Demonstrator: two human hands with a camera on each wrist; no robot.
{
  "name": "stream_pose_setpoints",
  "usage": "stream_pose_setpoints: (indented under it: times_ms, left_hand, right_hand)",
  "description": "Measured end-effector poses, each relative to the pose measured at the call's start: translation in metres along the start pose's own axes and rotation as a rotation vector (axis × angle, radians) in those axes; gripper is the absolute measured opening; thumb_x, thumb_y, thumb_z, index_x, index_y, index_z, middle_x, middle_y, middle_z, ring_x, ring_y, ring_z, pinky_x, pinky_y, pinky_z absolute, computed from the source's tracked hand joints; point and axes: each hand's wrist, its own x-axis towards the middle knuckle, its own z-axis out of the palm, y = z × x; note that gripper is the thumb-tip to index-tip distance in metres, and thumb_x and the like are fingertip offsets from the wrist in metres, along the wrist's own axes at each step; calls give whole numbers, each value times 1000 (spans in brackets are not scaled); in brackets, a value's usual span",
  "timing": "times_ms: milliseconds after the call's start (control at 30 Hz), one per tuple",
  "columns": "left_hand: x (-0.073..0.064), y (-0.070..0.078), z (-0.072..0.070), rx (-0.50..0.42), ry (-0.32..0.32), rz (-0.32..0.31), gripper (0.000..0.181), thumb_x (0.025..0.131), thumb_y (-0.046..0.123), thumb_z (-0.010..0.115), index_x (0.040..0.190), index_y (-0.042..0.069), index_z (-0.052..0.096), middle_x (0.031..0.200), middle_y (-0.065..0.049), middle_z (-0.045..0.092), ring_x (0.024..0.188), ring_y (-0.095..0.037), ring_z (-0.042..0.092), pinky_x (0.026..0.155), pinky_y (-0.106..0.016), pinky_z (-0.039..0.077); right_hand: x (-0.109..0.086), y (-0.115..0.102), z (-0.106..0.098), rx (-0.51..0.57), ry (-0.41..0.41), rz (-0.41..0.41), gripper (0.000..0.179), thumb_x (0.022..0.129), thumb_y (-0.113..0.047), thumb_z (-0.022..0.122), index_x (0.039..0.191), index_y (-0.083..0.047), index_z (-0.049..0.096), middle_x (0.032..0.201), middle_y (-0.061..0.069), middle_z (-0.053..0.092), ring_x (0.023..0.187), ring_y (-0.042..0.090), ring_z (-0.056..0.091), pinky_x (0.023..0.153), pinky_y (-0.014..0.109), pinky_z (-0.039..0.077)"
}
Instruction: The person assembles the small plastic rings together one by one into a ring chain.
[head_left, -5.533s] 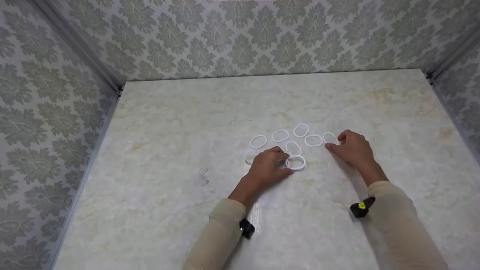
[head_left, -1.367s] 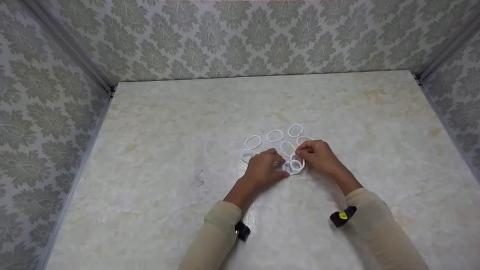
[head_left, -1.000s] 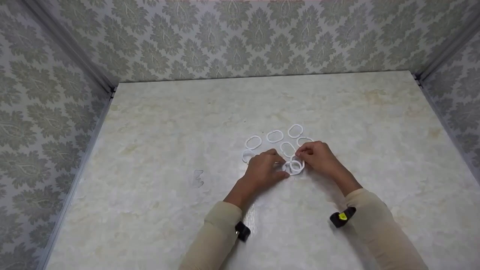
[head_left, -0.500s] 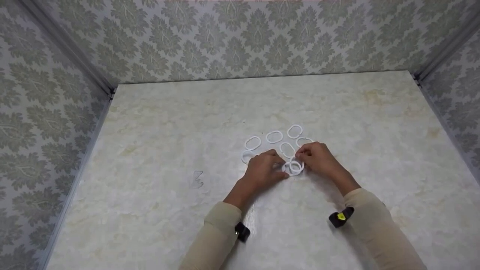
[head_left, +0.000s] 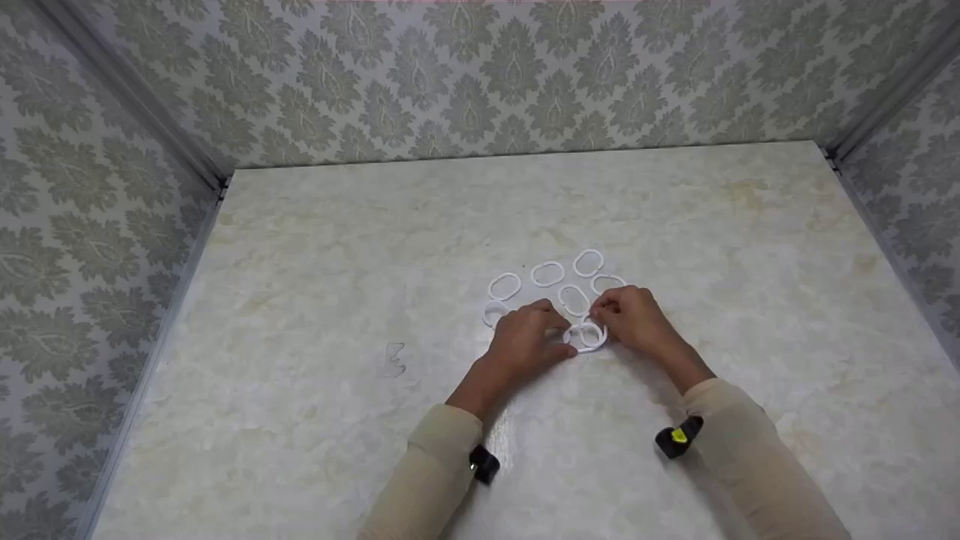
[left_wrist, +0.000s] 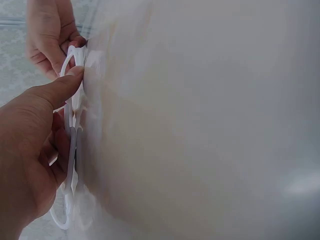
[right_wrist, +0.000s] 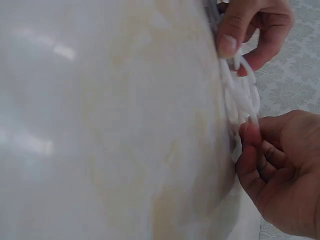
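Note:
In the head view, my left hand (head_left: 525, 341) holds a white oval plastic ring (head_left: 586, 350) near the table between thumb and fingers. My right hand (head_left: 634, 321) pinches another white oval ring (right_wrist: 244, 100) by its edge, and the two rings overlap. Whether they are linked I cannot tell. Other oval rings lie behind the hands, such as a far ring (head_left: 589, 250) and a middle ring (head_left: 561, 298). One ring (head_left: 487, 311) is partly covered by my left hand, another (head_left: 600, 277) by my right fingers.
The pale marbled table (head_left: 360, 240) meets a patterned wall (head_left: 465, 82) at the back. Left of my left hand lies a flat clear piece (head_left: 394, 360) with a jagged dark edge. A small black camera (head_left: 485, 463) sits on the left sleeve, another (head_left: 679, 437) on the right.
My right hand has brought the rightmost ring leftward to the ring at my left hand. Over the last second, the right-hand ring has dropped lower over the other. The left hand stays nearly still.

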Motion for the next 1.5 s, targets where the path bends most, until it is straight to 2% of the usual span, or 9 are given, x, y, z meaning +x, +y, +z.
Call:
stream_pose_setpoints:
  times_ms: [200,433,700,833,967,1067,1200,1333,1500]
  left_hand:
    - [0,-1,1,7,2,3,36,81,38,84,112,20,80,106,4,71,99,-19,71,82,-36,56]
    - [0,-1,0,4,-2,3,35,81,38,84,110,19,80,105,3,71,98,-19,71,80,-36,56]
    - [0,-1,-1,-2,8,-9,35,80,36,86,108,18,80,104,2,70,96,-20,71,79,-36,56]
    - [0,1,-1,10,-14,-11,36,81,37,84,111,18,79,106,2,69,96,-19,71,81,-35,56]
    - [1,2,-3,31,-50,1,37,83,36,83,115,17,78,110,1,69,97,-18,69,83,-33,56]
    - [2,2,-6,33,-81,8,37,84,34,82,116,16,77,111,0,69,99,-18,68,85,-34,55]
    - [4,4,-10,16,-113,20,36,84,31,82,114,12,77,110,-3,69,101,-21,68,89,-34,55]
    - [6,9,-10,-1,-85,25,38,83,29,83,115,9,76,110,-5,71,102,-21,69,90,-33,55]
    - [7,26,-1,-19,-12,30,41,85,30,82,119,9,74,112,-5,70,98,-20,70,86,-31,56]
  right_hand:
    - [-3,6,-2,110,-1,48,15,97,-7,64,100,5,73,84,10,74,61,3,55,55,19,46]
    - [-10,16,-12,311,-43,97,20,96,-7,66,105,11,68,78,-7,68,63,2,56,59,20,49]
    - [-20,26,-28,345,-139,176,17,93,-9,70,101,5,66,77,-10,67,66,2,59,62,20,51]
    - [-23,33,-32,435,-163,224,15,93,-5,68,103,4,62,76,-11,69,67,1,64,64,18,54]
    - [-25,36,-33,536,-193,251,27,92,-3,66,115,10,59,78,-11,71,70,1,68,67,17,57]
    - [-26,36,-33,551,-203,266,34,93,-4,66,121,13,59,78,-11,72,70,0,69,68,16,57]
    - [-25,36,-33,567,-193,281,35,94,-5,65,122,15,59,77,-11,72,69,0,69,68,16,57]
    - [-25,35,-32,589,-182,294,35,94,-5,65,122,16,59,76,-10,72,68,0,69,68,17,58]
    - [-25,35,-30,595,-166,299,29,95,-4,65,118,12,62,76,-9,72,68,0,68,68,17,58]
